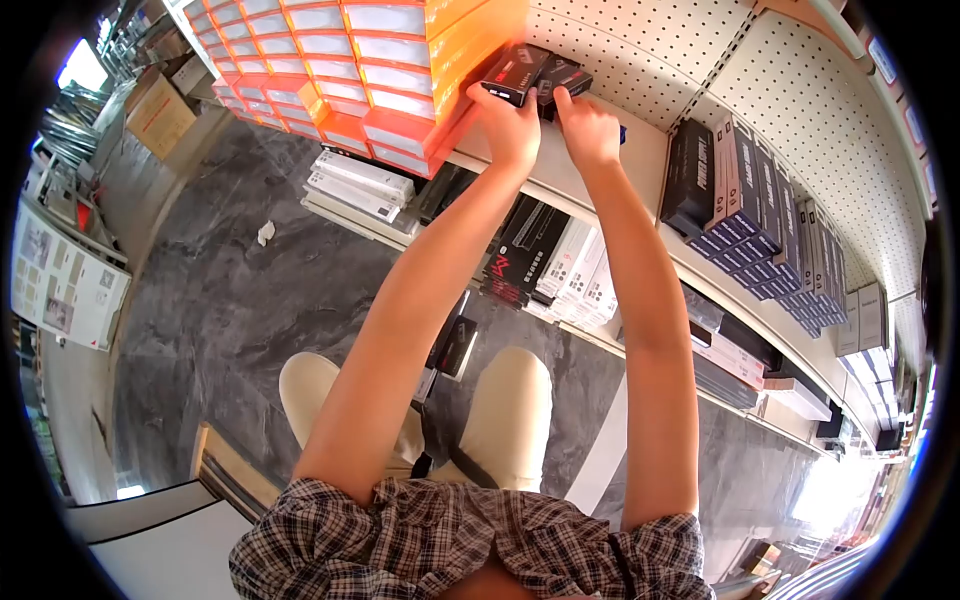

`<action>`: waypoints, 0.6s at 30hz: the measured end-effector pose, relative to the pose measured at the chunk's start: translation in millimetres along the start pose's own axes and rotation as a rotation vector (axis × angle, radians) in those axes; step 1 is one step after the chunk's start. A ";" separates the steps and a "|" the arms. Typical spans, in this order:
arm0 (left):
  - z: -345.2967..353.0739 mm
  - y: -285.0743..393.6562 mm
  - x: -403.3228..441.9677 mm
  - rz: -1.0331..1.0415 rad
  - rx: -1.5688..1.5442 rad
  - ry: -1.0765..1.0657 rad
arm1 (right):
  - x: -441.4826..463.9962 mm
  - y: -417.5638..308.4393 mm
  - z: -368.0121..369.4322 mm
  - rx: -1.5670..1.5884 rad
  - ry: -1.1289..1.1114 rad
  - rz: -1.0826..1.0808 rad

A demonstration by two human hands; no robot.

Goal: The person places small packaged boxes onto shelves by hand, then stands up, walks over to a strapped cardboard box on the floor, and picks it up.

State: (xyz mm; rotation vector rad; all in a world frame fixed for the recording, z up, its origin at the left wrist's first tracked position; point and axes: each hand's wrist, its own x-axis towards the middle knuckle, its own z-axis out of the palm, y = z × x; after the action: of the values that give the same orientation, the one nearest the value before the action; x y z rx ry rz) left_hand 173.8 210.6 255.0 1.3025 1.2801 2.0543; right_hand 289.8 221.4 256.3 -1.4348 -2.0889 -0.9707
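A small black box (pixel 516 70) is at the far middle, above the shelf (pixel 643 165) and just right of the stacked orange drawers (pixel 390 75). The left hand (pixel 508 125) has its grip clamped on this box, fingers at the left side and thumb at the near right corner. A second dark box (pixel 568 78) sits just to the right, partly covered by the first. The right hand (pixel 592 132) touches its near side with a digit; whether that grip is closed around it, I cannot tell. Behind them stands a white panel with holes (pixel 620 40). Farther right on the shelf are stacked dark boxes (pixel 745 190). Below and nearer, a black box with red marks (pixel 528 240) stands left of white boxes (pixel 580 265). Flat white boxes (pixel 360 183) lie farther left, under the drawers. A white scrap (pixel 266 233) lies on the grey floor (pixel 230 330).
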 end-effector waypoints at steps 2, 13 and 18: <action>-3.1 -1.5 1.7 -0.011 0.076 -0.021 | -1.5 1.7 4.4 0.050 -0.086 0.052; -21.5 25.4 11.1 -0.020 0.861 -0.352 | 6.1 -7.5 -25.5 0.266 -0.402 0.418; -24.9 -14.4 1.5 0.308 0.678 -0.396 | -7.2 -19.4 -33.0 0.342 -0.360 0.366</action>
State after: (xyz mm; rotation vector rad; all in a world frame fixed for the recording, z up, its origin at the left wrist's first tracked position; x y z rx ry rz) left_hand 149.7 206.8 239.7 2.1857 1.7274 1.4371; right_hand 273.2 188.0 267.4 -1.8103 -1.9927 -0.2124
